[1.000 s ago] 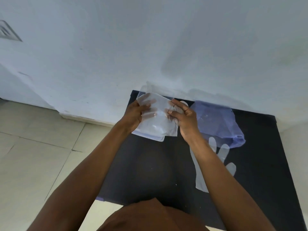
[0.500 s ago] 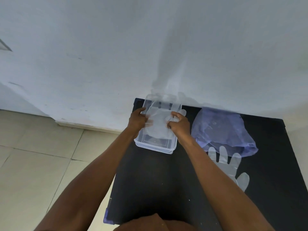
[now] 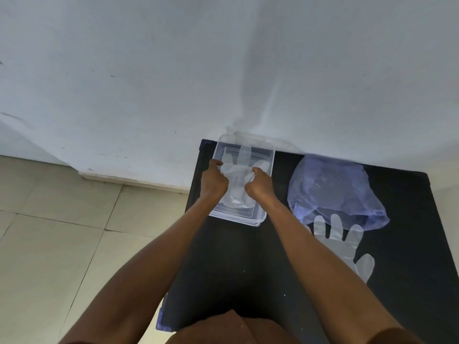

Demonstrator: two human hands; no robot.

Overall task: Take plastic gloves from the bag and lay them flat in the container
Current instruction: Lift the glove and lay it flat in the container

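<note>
A clear plastic container (image 3: 262, 218) stands at the far left corner of the black table. A clear plastic glove (image 3: 238, 192) lies inside it, fingers pointing toward the wall. My left hand (image 3: 213, 181) and my right hand (image 3: 259, 184) are both inside the container, each pinching the glove near its middle. To the right lies a bluish translucent bag (image 3: 332, 192) with its opening facing me. Another clear glove (image 3: 344, 247) lies flat on the table just in front of the bag, partly covered by my right forearm.
The black table (image 3: 238, 264) stands against a pale wall (image 3: 223, 70). Its left edge drops to a beige tiled floor (image 3: 62, 244). The table's right part beyond the bag is bare black surface.
Both hands have carried the glove from above the table down into the container and moved closer together on it. The camera view has shifted, showing the container in full.
</note>
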